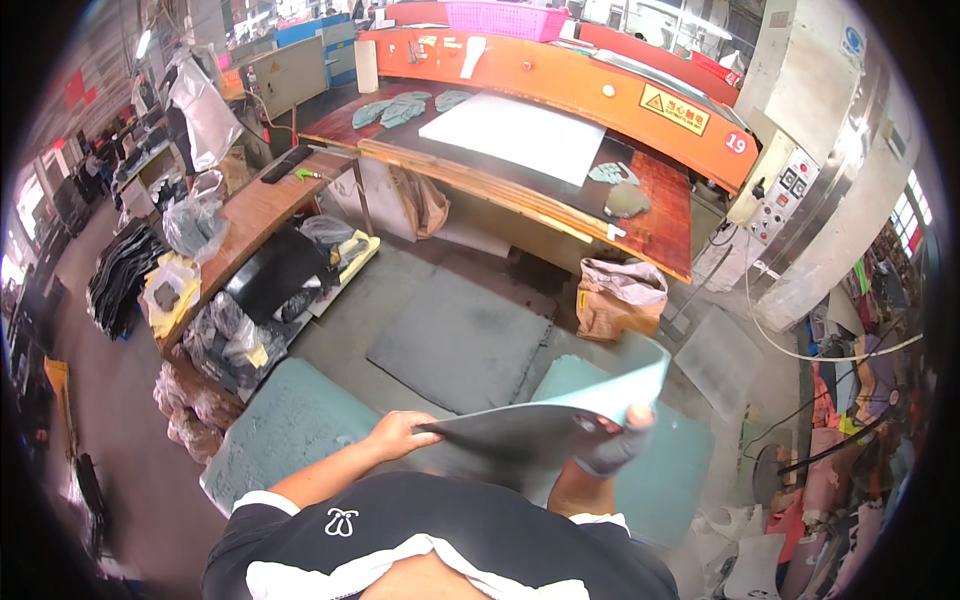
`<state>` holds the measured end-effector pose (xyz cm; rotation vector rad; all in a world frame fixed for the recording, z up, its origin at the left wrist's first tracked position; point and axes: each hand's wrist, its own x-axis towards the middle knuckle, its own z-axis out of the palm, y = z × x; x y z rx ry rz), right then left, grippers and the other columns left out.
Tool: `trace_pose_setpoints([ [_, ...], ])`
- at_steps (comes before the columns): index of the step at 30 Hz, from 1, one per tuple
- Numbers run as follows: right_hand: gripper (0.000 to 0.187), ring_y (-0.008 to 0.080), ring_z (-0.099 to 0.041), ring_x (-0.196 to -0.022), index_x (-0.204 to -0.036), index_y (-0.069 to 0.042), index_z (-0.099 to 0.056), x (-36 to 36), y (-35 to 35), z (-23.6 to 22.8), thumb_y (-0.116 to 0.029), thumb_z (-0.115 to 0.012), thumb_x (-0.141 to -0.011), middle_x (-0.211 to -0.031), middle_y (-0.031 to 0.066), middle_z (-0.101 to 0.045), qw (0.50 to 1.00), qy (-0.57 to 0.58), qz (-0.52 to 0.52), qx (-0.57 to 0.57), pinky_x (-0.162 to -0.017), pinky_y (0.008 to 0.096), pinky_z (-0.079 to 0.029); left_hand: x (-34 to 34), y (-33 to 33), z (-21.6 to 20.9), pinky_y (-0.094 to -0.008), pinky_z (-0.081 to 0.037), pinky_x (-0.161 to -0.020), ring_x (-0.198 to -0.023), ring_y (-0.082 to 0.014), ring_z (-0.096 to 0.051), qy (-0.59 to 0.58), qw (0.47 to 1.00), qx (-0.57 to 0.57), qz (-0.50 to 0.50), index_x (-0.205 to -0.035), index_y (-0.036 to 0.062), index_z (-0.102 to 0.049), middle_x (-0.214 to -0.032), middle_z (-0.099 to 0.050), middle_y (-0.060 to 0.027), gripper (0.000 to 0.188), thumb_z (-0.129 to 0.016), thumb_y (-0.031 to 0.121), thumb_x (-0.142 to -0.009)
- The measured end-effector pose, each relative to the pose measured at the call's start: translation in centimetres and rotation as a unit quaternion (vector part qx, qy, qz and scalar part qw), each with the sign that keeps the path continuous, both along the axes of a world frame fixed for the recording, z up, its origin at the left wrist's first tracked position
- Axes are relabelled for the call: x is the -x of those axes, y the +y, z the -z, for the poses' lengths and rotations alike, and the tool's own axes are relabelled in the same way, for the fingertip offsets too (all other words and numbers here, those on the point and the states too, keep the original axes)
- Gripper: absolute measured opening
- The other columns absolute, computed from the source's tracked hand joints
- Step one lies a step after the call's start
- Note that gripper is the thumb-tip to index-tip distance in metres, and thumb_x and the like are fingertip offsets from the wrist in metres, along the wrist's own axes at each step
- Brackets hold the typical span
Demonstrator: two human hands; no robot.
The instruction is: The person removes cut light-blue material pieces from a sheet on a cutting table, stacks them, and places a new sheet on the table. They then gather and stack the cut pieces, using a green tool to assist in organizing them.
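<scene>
From where I stand, the sheet (pixel 520 432), dark on the near face and pale green where its right end curls, hangs in front of the wearer's chest, between the two hands and above the floor. The left hand (pixel 398 436) is closed on its left corner; the right hand (pixel 612 448), in a grey glove, grips near the other end. Holding it at both ends probably keeps so limp a piece from folding. Green sheeting (pixel 295 425) lies low on the left, more (pixel 675 470) on the right, both within easy reach. Across the floor, the bench (pixel 655 225) carries a white board (pixel 525 135) laid flat, with green cut pieces (pixel 395 108) apart from it, perhaps to keep them separate.

The right fingers are smeared by blur, so their exact hold is hard to judge. The sheet hides part of the sheeting behind it, and the dark shirt (pixel 440 515) cuts off its lower edge.
</scene>
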<state>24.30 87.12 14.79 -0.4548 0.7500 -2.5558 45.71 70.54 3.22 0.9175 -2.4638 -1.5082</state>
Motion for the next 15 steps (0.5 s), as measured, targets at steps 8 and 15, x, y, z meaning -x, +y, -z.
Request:
trace_pose_setpoints([
  [8, 0.022, 0.0146, -0.047, -0.054, -0.065, -0.01, -0.045, 1.1, -8.5, -6.6, -0.022, -0.052, -0.082, -0.057, 0.0003, -0.046, 0.971, 0.166, 0.143, 0.097, -0.052, 0.031, -0.041, 3.5, -14.9, 0.6, -0.0327, -0.048, -0.072, -0.079, -0.0221, -0.063, 0.087, 0.995, 0.051, 0.022, -0.083, 0.0077, -0.068, -0.084, -0.066, -0.0078, 0.019, -0.07, 0.024, -0.075],
  [15, 0.018, 0.0161, -0.049, -0.063, -0.071, -0.008, -0.047, 9.0, -20.3, -16.8, -0.019, -0.048, -0.085, -0.066, 0.003, -0.048, 0.929, 0.312, 0.079, 0.18, -0.061, 0.0312, -0.042, 9.2, -24.3, 1.5, -0.0291, -0.047, -0.07, -0.077, -0.0177, -0.06, 0.184, 0.983, 0.004, 0.015, -0.083, 0.0051, -0.065, -0.08, -0.062, -0.0062, 0.012, -0.066, 0.015, -0.078],
])
